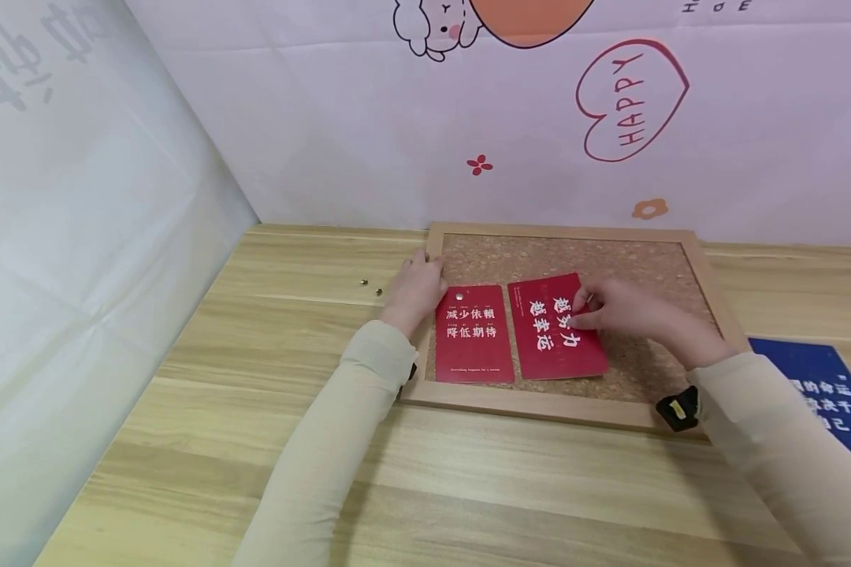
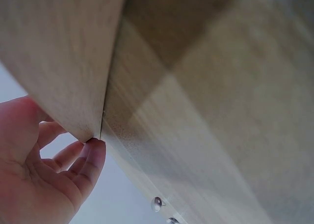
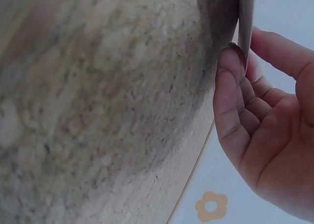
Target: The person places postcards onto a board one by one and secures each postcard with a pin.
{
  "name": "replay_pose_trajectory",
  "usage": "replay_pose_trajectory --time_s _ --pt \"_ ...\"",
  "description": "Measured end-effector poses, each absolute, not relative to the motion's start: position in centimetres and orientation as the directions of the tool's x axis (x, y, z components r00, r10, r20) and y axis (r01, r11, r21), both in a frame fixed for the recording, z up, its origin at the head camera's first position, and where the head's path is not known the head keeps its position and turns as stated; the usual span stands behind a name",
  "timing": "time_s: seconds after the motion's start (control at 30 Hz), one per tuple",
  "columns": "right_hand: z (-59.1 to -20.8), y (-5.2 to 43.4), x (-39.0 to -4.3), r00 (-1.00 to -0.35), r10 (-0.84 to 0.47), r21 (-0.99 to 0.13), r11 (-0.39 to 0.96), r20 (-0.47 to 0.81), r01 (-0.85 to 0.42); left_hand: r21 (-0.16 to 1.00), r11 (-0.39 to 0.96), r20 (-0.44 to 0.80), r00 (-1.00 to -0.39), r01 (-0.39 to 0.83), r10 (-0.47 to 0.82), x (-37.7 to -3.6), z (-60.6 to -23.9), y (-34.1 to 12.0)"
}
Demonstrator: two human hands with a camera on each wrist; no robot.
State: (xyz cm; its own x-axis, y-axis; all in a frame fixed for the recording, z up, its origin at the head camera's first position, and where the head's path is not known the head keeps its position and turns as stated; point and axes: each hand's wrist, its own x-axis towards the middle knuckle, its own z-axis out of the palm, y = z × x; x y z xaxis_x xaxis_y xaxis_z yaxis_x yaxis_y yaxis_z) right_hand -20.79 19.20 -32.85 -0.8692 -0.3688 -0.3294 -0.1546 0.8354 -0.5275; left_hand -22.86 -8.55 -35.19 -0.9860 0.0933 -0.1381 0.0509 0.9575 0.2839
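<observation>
A wood-framed cork board (image 1: 631, 260) lies on the table. My left hand (image 1: 417, 287) grips its frame (image 2: 64, 62) at the left side, fingers curled at the edge. Beside that hand, a red card (image 1: 475, 354) with white writing lies upright on the cork, a silver thumbtack (image 1: 458, 297) near its top. To its right is a second red card (image 1: 539, 358), turned sideways and slightly tilted. My right hand (image 1: 627, 311) pinches this one by its right edge. From the right wrist, the card (image 3: 247, 17) appears edge-on between thumb and fingers, close over the cork.
Two small thumbtacks (image 1: 372, 287) lie on the table left of the board. A blue card (image 1: 808, 358) with white writing lies to the right, partly behind the right sleeve (image 1: 773, 425). A white printed cloth (image 1: 362, 142) rises behind the board.
</observation>
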Motion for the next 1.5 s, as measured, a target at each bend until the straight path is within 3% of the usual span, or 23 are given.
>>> replay_pose_trajectory --time_s 0.43,1.5 --pt "-33.1 18.8 -20.5 -0.852 -0.379 -0.518 0.841 -0.36 -0.155 0.275 0.96 -0.132 -0.987 0.054 0.094 -23.1 -35.4 -8.5" --pt "-32.5 17.4 -20.4 -0.87 -0.317 -0.313 0.928 -0.378 -0.202 0.288 0.955 -0.13 -0.986 0.065 0.106 -23.1 -35.5 -8.6"
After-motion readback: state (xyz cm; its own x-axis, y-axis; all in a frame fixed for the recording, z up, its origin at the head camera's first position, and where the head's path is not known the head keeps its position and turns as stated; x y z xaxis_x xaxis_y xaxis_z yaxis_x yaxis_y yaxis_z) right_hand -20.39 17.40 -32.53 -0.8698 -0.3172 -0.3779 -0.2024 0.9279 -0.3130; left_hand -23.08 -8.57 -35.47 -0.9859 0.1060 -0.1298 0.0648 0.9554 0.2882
